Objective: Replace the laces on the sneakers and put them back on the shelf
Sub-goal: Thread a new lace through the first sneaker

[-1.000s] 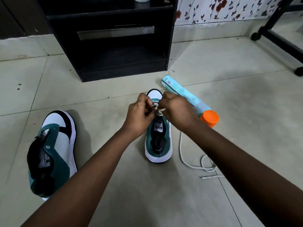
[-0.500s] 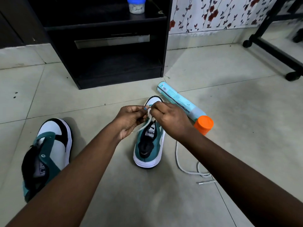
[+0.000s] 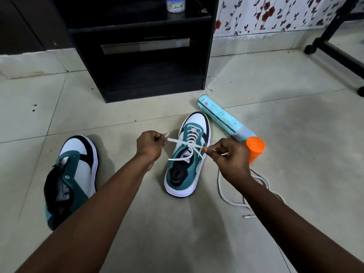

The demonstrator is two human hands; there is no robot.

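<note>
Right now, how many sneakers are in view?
2. One sneaker stands on the floor between both hands, being laced; the other sneaker lies at left, unlaced. None looks hidden.

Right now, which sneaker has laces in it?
The middle sneaker, between both hands, has a white lace through its eyelets. The sneaker on the left shows none.

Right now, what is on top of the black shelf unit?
A small white jar with a blue lid stands on the black shelf unit. The frame cuts off the lid's top and the surface behind.
</note>
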